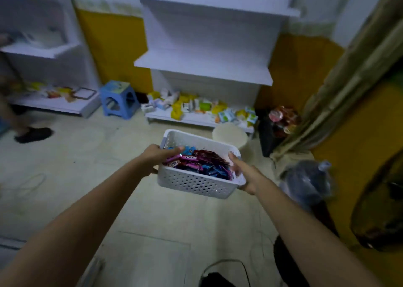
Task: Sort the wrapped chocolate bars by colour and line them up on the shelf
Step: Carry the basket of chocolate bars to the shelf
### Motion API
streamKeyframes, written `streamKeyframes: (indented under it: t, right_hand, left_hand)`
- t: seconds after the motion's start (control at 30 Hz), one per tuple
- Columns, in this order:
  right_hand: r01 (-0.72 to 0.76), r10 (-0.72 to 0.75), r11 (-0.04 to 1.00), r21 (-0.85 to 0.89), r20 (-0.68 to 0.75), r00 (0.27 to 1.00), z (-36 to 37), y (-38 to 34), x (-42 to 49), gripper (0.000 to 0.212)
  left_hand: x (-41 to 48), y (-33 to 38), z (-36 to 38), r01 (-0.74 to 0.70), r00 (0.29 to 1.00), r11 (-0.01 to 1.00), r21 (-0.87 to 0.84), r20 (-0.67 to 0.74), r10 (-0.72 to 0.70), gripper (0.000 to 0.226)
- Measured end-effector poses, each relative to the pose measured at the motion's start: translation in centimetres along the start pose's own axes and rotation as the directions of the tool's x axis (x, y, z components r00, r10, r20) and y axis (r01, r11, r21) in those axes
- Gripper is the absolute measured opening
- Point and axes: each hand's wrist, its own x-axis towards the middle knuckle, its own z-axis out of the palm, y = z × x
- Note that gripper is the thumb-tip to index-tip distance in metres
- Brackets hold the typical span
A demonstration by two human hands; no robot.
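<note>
the left hand (155,158) and right hand (242,173) each clamp an end wall of the white basket (196,183), carried above the floor near the empty shelf (202,68), its mixed chocolate bars (197,160) likely light, slippery-wrapped, best pinched singly across their width.

Load: wrapped chocolate bars (197,162), a loose unsorted heap inside the white perforated basket (196,183), overlapping at mixed angles, wrappers glossy and crinkled. Pink bars (185,158) with white "Choco" lettering lie at the basket's left side, close under its rim. Dark maroon bars (210,155) sit mid-basket and toward its far right. Blue bars (213,170) lie along the basket's near wall. White shelf (202,68), flat boards, stands well beyond the basket.
</note>
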Motion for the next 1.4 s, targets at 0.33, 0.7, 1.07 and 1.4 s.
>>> streamKeyframes:
  t: [0.33, 0.7, 1.07, 1.4]
  right_hand:
    - [0.179, -0.184, 0.966, -0.189, -0.004, 0.983, 7.0, -16.6, 13.8, 0.096]
    - [0.343, -0.352, 0.933, -0.107, -0.080, 0.933, 9.6, -31.0, 30.6, 0.080]
    - [0.289, -0.325, 0.945, -0.152, -0.344, 0.881, 11.9, -38.1, 47.7, 0.081]
    - [0.255, -0.213, 0.966, 0.031, -0.459, 0.862, 14.9, -42.4, 58.6, 0.086]
  left_hand:
    - [14.5, 11.3, -6.5, -0.079, 0.987, 0.997, -0.016, -0.144, 0.076, 0.046]
    - [33.7, 22.5, -8.1, 0.058, 0.997, 0.998, 0.013, -0.044, -0.057, 0.078]
    - [54.9, 29.8, -10.1, -0.014, 0.997, 1.000, 0.000, 0.081, 0.014, 0.068]
    - [73.1, 37.9, -12.1, -0.070, 0.981, 0.988, 0.136, 0.191, 0.043, 0.103]
